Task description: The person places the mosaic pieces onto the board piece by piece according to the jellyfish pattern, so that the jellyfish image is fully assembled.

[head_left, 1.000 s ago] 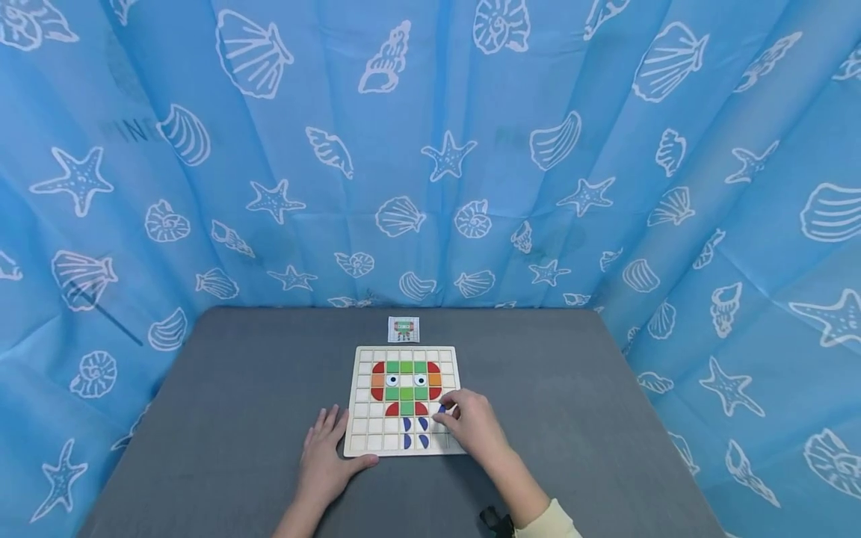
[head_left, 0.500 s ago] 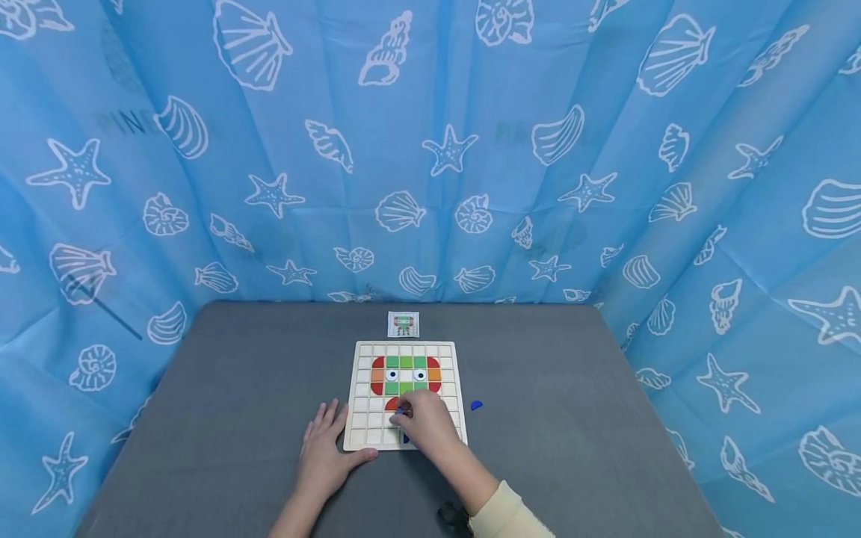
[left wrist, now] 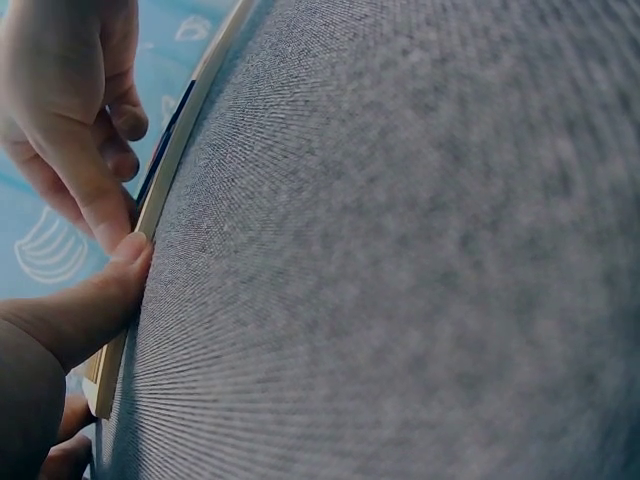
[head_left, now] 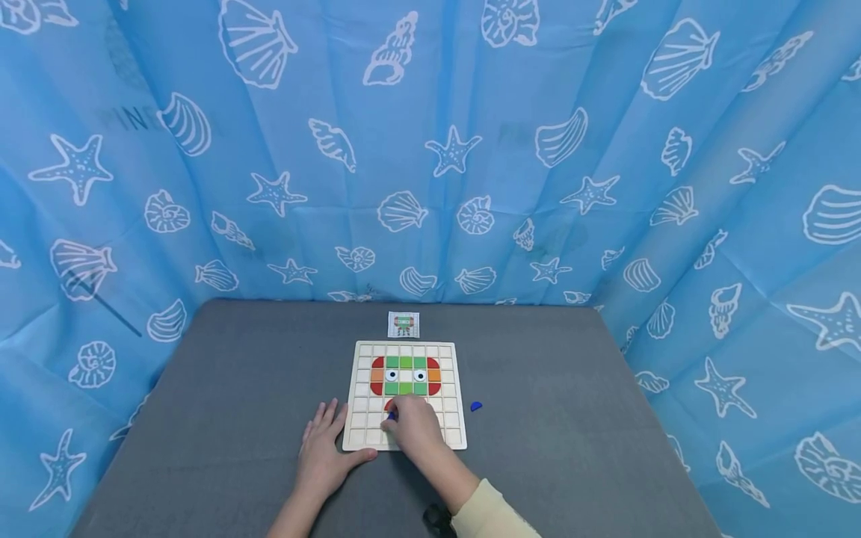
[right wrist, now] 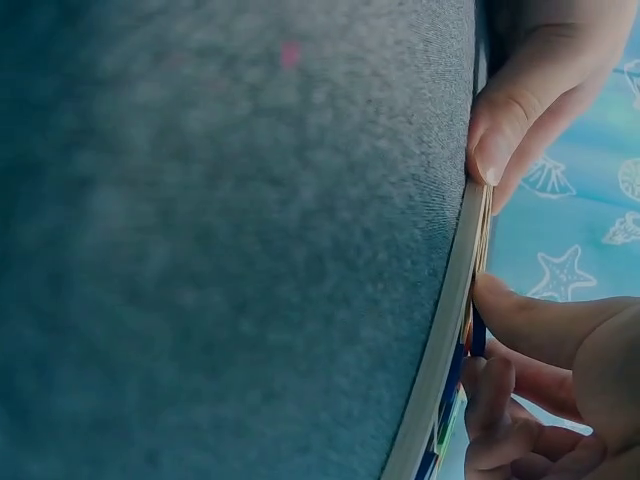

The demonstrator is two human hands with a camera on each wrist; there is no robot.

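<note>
My right hand (head_left: 418,432) pinches a small blue half-round tile (right wrist: 479,333) between thumb and fingers. It is close over the lower middle of a pale wooden grid board (head_left: 359,421). My left hand (head_left: 324,457) lies at the board's front left corner with fingers spread, its thumb (left wrist: 112,285) against the front edge. Red, green and orange tiles and two eye tiles (head_left: 392,375) form a face pattern on the board. The right hand hides several blue tiles in the lower rows. Another blue half-round tile (head_left: 476,406) lies on the table, right of the board.
A small printed card (head_left: 403,325) with a similar coloured pattern lies just beyond the board's far edge. The grey cloth-covered table (head_left: 572,448) reaches back to a blue curtain (head_left: 498,217) with white shell and starfish prints.
My right hand has moved left from the board's right side to its lower middle with the blue tile, uncovering the loose blue tile on the table. My left hand stays at the corner.
</note>
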